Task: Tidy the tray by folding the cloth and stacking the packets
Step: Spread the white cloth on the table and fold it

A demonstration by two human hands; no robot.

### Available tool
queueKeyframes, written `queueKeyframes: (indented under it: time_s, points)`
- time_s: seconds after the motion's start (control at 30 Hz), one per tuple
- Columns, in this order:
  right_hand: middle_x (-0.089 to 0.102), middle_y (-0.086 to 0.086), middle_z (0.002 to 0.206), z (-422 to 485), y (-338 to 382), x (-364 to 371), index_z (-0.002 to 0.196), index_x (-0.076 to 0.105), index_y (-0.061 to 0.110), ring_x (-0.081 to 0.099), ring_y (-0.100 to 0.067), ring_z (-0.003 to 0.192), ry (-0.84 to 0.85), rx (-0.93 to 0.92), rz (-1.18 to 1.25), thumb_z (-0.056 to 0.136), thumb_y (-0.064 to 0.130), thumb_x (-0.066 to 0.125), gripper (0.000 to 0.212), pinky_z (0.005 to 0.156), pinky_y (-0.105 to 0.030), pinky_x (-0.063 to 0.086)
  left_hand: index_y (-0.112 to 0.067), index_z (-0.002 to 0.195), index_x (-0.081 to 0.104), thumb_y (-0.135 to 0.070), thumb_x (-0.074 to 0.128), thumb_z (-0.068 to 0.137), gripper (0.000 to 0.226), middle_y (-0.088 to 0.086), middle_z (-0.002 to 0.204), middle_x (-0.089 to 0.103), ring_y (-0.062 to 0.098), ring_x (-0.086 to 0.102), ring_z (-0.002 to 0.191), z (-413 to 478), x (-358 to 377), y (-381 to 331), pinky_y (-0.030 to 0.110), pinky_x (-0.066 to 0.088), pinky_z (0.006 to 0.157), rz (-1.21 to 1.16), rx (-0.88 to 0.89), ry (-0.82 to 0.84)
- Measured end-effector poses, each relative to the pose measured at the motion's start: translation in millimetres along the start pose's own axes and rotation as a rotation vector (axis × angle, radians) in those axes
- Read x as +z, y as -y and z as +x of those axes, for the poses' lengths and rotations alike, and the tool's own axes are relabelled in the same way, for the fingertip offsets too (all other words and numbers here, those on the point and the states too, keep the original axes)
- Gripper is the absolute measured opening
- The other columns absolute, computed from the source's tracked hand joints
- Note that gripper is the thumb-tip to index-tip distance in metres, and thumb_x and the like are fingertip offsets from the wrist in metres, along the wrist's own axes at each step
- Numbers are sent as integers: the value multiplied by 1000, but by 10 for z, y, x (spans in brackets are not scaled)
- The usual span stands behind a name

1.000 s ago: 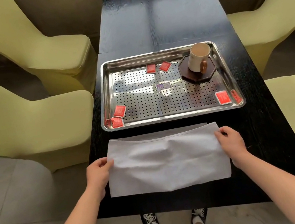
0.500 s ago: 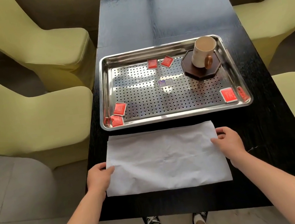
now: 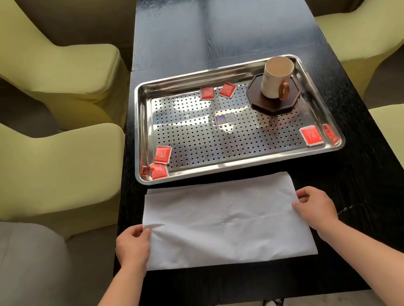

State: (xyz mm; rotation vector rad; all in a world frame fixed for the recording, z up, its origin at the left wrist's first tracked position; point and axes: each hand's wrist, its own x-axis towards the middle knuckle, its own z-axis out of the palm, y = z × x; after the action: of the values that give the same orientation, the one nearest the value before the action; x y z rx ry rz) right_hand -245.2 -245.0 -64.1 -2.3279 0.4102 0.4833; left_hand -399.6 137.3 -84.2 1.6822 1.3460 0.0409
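Head view. Cloth (image 3: 223, 224) where?
Flat on table (image 3: 360, 179), at 6 o'clock from tray (image 3: 224, 167), just beside it.
Hands?
Left hand (image 3: 133, 244) at cloth's 9 o'clock edge, right hand (image 3: 317, 207) at its 3 o'clock edge. Fingers curled, pinching the cloth on each side.
Packets (image 3: 162, 154)?
Red, scattered in tray: two at 12 o'clock, two at 7, one at 4. Cup (image 3: 276, 79) on coaster (image 3: 275, 103) at 2 o'clock.

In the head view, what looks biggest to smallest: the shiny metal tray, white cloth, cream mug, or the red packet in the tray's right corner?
1. shiny metal tray
2. white cloth (nearer the camera, so less sure)
3. cream mug
4. red packet
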Motion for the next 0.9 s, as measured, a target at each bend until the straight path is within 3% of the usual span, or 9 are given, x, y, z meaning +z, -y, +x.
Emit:
queueKeyframes:
  time_s: [0.2,0.37,0.47,0.67,0.9]
  points:
    - [68,3,89,-105,-72,22,103,65,20,66,-18,84,-4,-42,-70,89,14,69,16,78,-45,59,-22,94,72,-29,66,91,9,-5,95,69,20,63,94,15,-28,-16,43,53,88,-67,-29,60]
    - [68,2,87,-97,-76,42,97,67,18,65,-18,81,-50,-26,-45,89,15,71,10,73,-45,59,-24,88,72,-28,64,93,11,-5,86,70,22,65,88,75,7,-168,40,55,79,-56,60,-19]
    - [67,2,85,-116,-77,60,93,66,19,64,-18,79,-46,-17,-68,89,16,71,7,73,-45,59,-22,92,72,-30,61,94,13,-4,85,68,24,63,87,93,39,-150,36,51,74,72,36,-31]
    - [67,5,85,-203,-73,14,104,64,21,65,-16,80,-26,-27,-80,90,19,68,15,71,-43,58,-19,122,61,-37,61,92,35,7,117,60,27,57,100,40,-3,-106,36,43,76,336,44,-9]
    - [68,1,85,-496,-178,-60,127,60,15,64,-19,86,-18,60,-65,91,25,72,40,83,-46,56,-23,109,59,-33,66,88,25,-8,87,61,14,57,78,-321,-140,255,32,46,62,260,-25,57]
